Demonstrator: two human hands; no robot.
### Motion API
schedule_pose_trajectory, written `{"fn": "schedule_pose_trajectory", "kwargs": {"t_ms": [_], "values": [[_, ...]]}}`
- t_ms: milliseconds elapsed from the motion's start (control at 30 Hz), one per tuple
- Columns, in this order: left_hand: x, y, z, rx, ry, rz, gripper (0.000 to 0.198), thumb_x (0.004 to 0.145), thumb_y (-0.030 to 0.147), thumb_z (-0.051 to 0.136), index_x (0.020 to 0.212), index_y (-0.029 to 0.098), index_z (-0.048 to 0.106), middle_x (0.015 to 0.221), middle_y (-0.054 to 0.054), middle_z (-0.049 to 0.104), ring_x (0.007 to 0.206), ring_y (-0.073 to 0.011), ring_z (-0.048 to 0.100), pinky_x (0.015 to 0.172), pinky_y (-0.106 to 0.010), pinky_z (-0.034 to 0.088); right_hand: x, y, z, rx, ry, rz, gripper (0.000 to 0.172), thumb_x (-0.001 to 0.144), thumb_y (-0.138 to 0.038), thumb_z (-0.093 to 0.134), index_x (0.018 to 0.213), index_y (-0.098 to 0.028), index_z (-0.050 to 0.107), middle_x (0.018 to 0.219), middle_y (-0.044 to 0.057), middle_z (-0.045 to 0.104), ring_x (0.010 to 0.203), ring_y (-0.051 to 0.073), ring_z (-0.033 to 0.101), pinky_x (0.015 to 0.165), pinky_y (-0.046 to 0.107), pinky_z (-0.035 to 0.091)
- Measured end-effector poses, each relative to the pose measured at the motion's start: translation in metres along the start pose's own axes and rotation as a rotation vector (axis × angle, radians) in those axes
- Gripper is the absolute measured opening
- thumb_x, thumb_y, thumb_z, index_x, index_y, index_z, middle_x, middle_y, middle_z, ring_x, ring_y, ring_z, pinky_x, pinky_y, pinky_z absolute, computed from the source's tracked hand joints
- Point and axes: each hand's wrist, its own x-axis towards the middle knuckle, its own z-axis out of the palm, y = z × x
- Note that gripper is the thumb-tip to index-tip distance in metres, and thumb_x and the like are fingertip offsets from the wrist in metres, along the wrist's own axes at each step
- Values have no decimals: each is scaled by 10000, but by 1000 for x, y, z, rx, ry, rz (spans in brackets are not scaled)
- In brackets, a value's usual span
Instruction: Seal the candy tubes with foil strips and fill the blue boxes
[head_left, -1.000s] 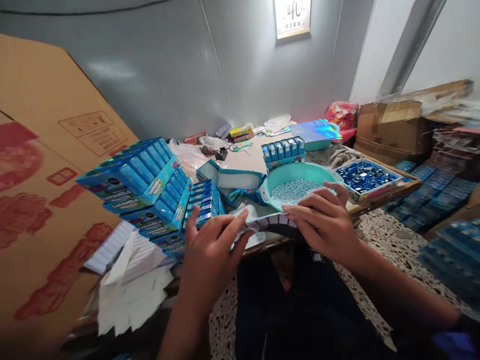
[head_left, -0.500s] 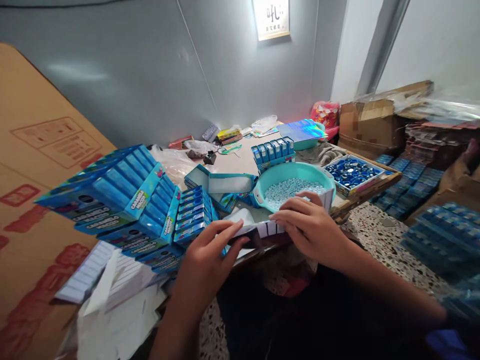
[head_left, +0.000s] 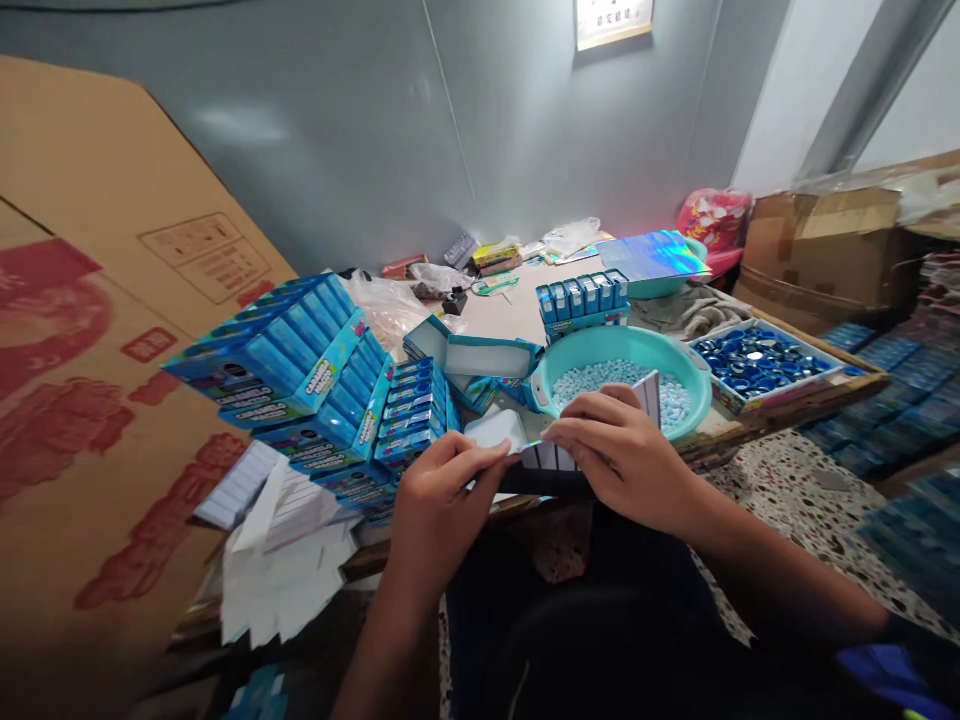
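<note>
As they hover just in front of a teal plastic basin [head_left: 697, 395] of pale blue candies [head_left: 600, 385], the left hand [head_left: 442, 505] and right hand [head_left: 622, 460] grasp a white card strip [head_left: 551, 456], fingers pinched firmly on it; blue candy boxes [head_left: 307, 370] stand stacked nearby.

The basin [head_left: 697, 400] is teal, its candies [head_left: 600, 382] pale blue, the holographic sheet [head_left: 652, 255] rainbow-sheened, the cardboard [head_left: 90, 180] tan with red print.

A red-printed cardboard sheet [head_left: 90, 400] fills the left, a brown carton [head_left: 825, 250] the right.
</note>
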Motion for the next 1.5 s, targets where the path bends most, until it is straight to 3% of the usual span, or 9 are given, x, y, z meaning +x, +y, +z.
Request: {"fn": "schedule_pose_trajectory", "kwargs": {"t_ms": [233, 600, 867, 1000, 1100, 1200, 1300, 1367, 1500], "values": [[0, -25, -4, 320, 104, 301, 358, 840, 84, 729, 1140, 276, 698, 879, 21, 752, 783, -125, 707, 938, -347, 549, 16, 8, 11, 95, -24, 22, 260, 991, -92, 466, 974, -212, 695, 891, 16, 677, 820, 152, 601, 847, 365, 338], [-36, -42, -1, 529, 238, 463, 340, 776, 102, 797, 1056, 278, 715, 947, 4, 781, 970, -201, 731, 1048, -442, 495, 4, 2, 23, 304, -9, 86, 245, 987, -135, 561, 1086, -272, 739, 871, 2, 691, 778, 143, 612, 784, 352, 412], [-54, -39, 13, 517, 267, 378, 379, 763, 435, 819, 1055, 210, 734, 1050, -74, 765, 1388, -292, 468, 1258, -478, 197, -3, -10, 34, 370, 68, 307, 198, 952, -197, 609, 1023, -257, 784, 883, 23, 708, 773, 137, 663, 655, 240, 512], [-75, -33, 19, 313, 160, 220, 233, 796, 235, 791, 1022, 231, 737, 1107, -45, 760, 1293, -220, 575, 1252, -395, 220, -8, -6, 33, 301, 210, 418, 163, 935, -247, 639, 985, -253, 793, 894, 24, 707, 766, 138, 649, 589, 222, 484], [-89, -31, 13, -3, 150, 32, 166, 790, 148, 768, 904, 262, 729, 1011, -2, 779, 1131, -201, 689, 1180, -415, 372, -9, 2, 29, 238, 342, 497, 148, 920, -286, 660, 981, -251, 790, 928, 27, 704, 764, 140, 636, 558, 224, 457], [-99, -33, 1, -409, 165, -406, 63, 822, 225, 738, 775, 227, 697, 907, -31, 785, 1013, -235, 740, 977, -407, 560, -2, 14, 21, 59, 563, 503, 162, 899, -320, 681, 989, -231, 783, 938, 38, 708, 773, 155, 631, 610, 254, 467], [-105, -37, -15, -640, 161, -797, 200, 807, 354, 755, 704, 197, 684, 866, -66, 782, 946, -249, 750, 874, -364, 601, 12, 41, 11, -222, 725, 427, 217, 896, -338, 670, 1006, -188, 782, 896, 67, 710, 734, 164, 613, 652, 287, 470], [-105, -40, -26, -630, 221, -918, 243, 760, 402, 795, 707, 189, 690, 853, -70, 780, 911, -238, 748, 855, -333, 599, 21, 73, 5, -360, 680, 382, 251, 910, -344, 633, 1017, -171, 780, 902, 83, 710, 749, 175, 619, 703, 309, 483], [-96, -42, -43, -508, 308, -1026, 308, 700, 439, 834, 783, 173, 702, 868, -77, 780, 807, -208, 737, 738, -275, 591, 30, 150, 5, -422, 290, 506, 294, 929, -350, 539, 971, -173, 769, 887, 82, 715, 701, 175, 614, 696, 328, 476]]}}
